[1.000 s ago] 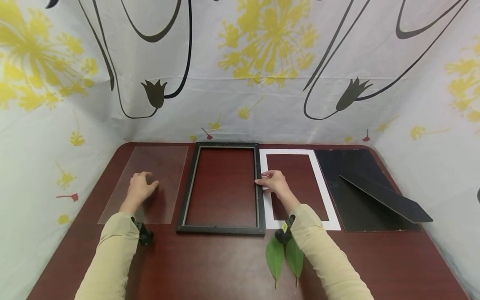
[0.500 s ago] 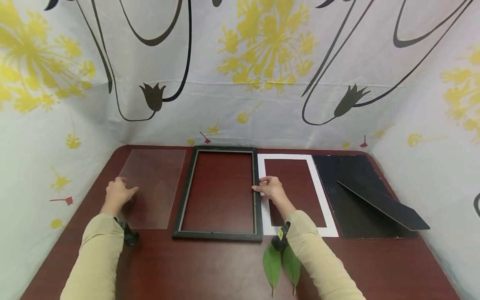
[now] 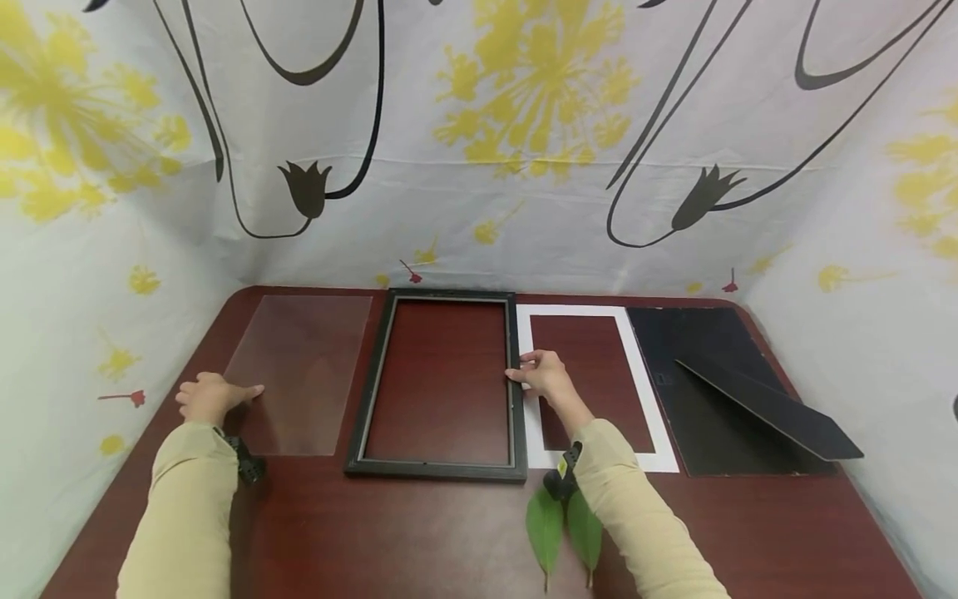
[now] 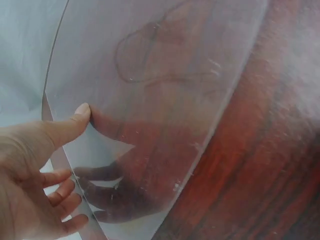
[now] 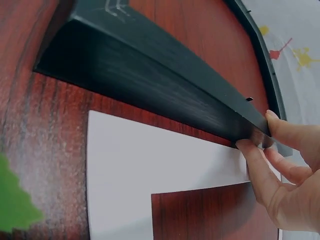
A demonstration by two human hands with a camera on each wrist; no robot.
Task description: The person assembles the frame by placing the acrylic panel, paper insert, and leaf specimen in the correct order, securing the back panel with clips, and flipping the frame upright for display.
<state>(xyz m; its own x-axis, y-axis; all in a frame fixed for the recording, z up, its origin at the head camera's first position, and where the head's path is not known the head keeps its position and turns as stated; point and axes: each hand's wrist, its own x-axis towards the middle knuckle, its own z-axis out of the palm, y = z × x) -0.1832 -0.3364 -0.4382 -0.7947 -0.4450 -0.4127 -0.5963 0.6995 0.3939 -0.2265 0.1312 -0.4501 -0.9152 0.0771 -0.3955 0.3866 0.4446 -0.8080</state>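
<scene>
A clear sheet (image 3: pixel 307 366) lies flat at the left of the table. My left hand (image 3: pixel 206 399) is at its left edge; in the left wrist view the thumb (image 4: pixel 70 126) reaches over the sheet's surface, with the other fingers along the edge and their reflections showing in it. A dark, empty picture frame (image 3: pixel 518 416) lies to the right of the sheet. My right hand (image 3: pixel 550 378) pinches its right side, thumb on top and fingers against the outer face. Beneath those fingers is a white mat (image 3: pixel 659 416) with a rectangular opening.
A black backing board (image 3: pixel 696 333) with a raised stand flap (image 3: pixel 771 408) lies at the far right. Two green leaves (image 3: pixel 545 528) lie in front of the mat, close to the right forearm. A patterned cloth (image 3: pixel 419 100) surrounds the back and sides of the table.
My left hand has moved left and toward me, from over the clear sheet to its left edge, its thumb spreading out. The right hand keeps its pinch on the picture frame.
</scene>
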